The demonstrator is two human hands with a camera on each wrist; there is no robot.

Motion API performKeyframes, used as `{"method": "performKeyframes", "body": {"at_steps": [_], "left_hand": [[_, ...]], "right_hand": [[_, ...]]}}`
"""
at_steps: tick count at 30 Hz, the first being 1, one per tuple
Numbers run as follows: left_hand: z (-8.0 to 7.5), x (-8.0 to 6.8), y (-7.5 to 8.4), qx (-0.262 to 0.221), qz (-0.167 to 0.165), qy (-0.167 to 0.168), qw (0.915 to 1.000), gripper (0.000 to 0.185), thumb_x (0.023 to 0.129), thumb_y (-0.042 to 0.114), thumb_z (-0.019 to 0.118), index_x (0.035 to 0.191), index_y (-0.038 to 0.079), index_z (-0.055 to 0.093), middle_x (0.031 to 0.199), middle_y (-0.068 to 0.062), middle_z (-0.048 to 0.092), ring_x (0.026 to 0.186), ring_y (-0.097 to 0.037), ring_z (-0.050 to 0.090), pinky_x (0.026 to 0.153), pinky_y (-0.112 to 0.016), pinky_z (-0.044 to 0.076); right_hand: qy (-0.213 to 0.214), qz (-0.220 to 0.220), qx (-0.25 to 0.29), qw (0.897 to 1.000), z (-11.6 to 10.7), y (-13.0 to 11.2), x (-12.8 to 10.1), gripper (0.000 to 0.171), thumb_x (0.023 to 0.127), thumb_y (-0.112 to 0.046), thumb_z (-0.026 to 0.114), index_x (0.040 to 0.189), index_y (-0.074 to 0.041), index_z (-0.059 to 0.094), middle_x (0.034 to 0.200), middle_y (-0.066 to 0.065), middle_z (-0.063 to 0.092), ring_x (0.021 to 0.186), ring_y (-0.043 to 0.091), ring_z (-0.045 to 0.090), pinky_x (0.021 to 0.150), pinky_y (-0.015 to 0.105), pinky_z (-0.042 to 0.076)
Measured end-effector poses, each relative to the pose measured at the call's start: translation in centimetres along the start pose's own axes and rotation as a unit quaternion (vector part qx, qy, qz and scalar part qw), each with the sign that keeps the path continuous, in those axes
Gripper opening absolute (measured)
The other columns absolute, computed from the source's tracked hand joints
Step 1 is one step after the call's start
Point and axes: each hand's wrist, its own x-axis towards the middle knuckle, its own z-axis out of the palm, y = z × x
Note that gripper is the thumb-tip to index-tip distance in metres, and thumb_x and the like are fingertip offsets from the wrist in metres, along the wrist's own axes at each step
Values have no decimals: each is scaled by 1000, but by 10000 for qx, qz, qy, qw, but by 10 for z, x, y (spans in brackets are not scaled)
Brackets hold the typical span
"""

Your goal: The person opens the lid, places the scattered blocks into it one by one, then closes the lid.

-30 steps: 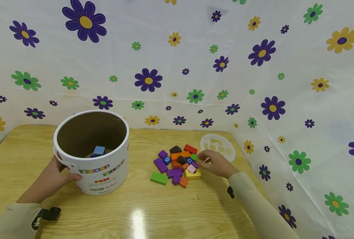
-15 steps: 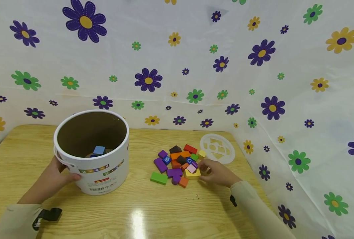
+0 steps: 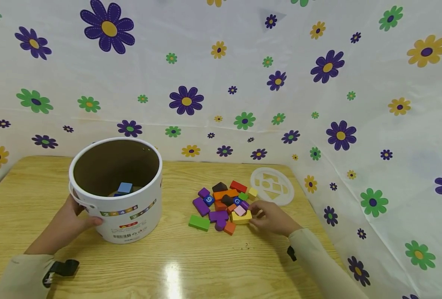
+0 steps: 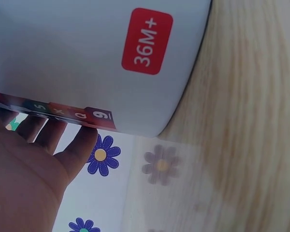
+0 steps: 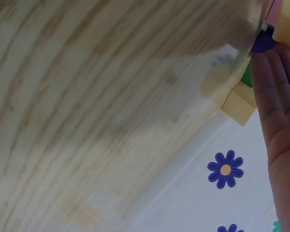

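In the head view my left hand (image 3: 69,222) lies against the left side of a white bucket (image 3: 138,220), below its handle, thumb at the front. The left wrist view shows the fingers (image 4: 79,145) spread, tips on the printed strip. Light blue and dark blue blocks (image 3: 125,188) lie inside the bucket. My right hand (image 3: 271,218) is at the right end of a yellow block (image 3: 239,218), thumb in front and fingers behind; I cannot tell whether it pinches the block. The fingers (image 5: 270,92) look straight in the right wrist view. A pink block (image 3: 240,210) rests at the yellow one.
A pile of purple, orange, red, green and dark blocks (image 3: 218,216) sits left of my right hand. Behind it lie a small yellow block (image 3: 252,192) and a white cut-out lid (image 3: 288,189). A flowered sheet (image 3: 206,83) hangs along the wooden table's (image 3: 191,265) back and right.
My right hand has moved towards me from the back of the pile to the larger yellow block, uncovering the small yellow block. The left hand and bucket have stayed in place.
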Motion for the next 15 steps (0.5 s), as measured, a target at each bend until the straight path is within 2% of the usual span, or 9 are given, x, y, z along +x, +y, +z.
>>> {"method": "performKeyframes", "body": {"at_steps": [9, 15], "left_hand": [[-1, -1, 0, -1, -99, -8, 10000, 107, 95, 28, 77, 164, 36, -4, 162, -26, 20, 142, -62, 22, 106, -85, 22], [0, -1, 1, -52, -68, -5, 10000, 107, 95, 25, 78, 165, 35, -3, 162, -26, 20, 142, -61, 22, 106, -85, 22]], "right_hand": [[514, -647, 219, 9963, -4, -2, -2, 22, 94, -8, 76, 115, -11, 68, 107, 0, 67, 99, 20, 66, 86, 35, 62], [998, -853, 316, 9908, -7, -13, 1, 25, 94, -8, 76, 118, -6, 68, 108, 4, 69, 99, 25, 67, 83, 39, 63]]}}
